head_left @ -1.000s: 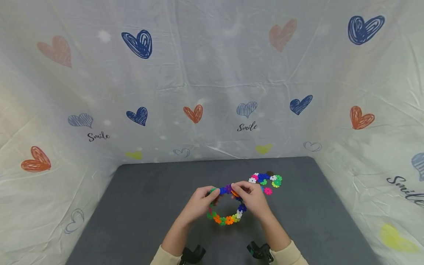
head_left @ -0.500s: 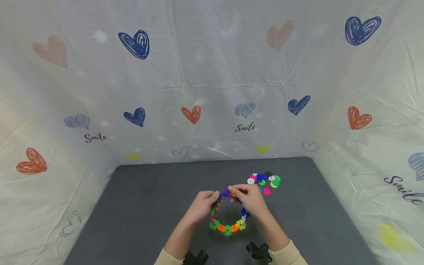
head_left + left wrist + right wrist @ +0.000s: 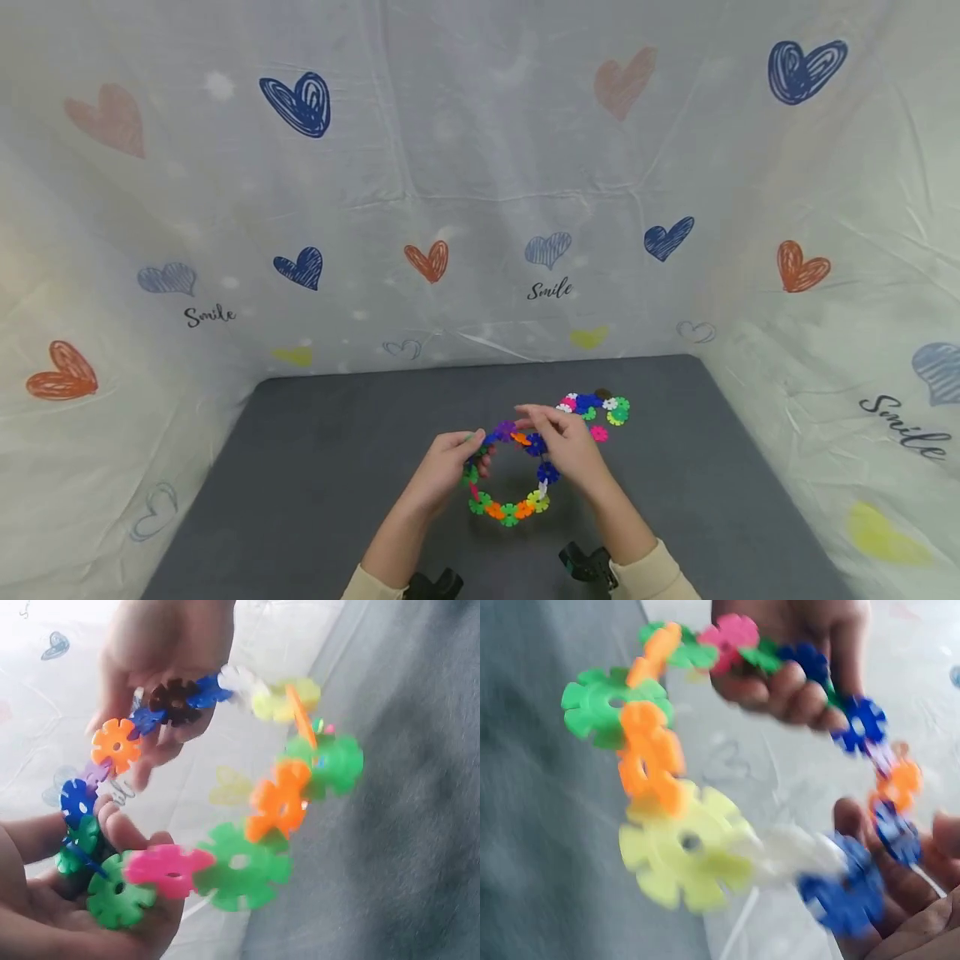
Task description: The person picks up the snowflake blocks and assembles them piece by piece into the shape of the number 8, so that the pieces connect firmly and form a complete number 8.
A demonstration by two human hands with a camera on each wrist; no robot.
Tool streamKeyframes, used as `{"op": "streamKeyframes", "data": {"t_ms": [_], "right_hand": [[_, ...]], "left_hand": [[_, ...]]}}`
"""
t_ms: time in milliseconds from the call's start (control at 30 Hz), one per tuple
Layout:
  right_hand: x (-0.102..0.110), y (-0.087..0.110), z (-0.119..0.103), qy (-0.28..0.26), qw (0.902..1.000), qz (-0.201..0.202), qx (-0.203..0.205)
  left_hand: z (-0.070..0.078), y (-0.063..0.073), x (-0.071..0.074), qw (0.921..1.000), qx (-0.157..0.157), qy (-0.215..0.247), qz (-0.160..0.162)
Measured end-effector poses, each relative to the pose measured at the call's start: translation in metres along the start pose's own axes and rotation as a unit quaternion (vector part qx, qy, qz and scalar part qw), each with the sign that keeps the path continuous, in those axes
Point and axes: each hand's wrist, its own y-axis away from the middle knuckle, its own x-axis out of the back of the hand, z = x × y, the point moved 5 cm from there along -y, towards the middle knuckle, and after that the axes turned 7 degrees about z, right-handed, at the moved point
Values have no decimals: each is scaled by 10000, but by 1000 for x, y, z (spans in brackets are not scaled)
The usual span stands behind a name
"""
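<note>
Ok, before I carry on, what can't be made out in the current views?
Head: the stretch of the flower ring inside the left hand, hidden by that hand.
Head: the near left edge of the loose pieces, partly covered by the right hand.
Right wrist: the notches of the white piece, lost to blur.
Right wrist: part of the right hand, cut off by the right and bottom edges.

Head view forward-down over table (image 3: 337, 467), close wrist views from opposite sides, both showing flower-disc ring (image 3: 259, 876)
</note>
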Motion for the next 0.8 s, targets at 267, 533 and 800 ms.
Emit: {"op": "streamKeyframes", "data": {"t_ms": [267,533,800], "right_hand": [[28,-12,34,234,9977,513,-372],[43,-16,91,1514,9827,565,-900],[-1,-7,80,1754,9836,-401,88]], "left_hand": [[-1,-8,12,9697,-1427,-1945,385],[-40,-18,23,8166,-3015,-4855,809],[-58,-21,21,8011,-2370,-5486,341]]}}
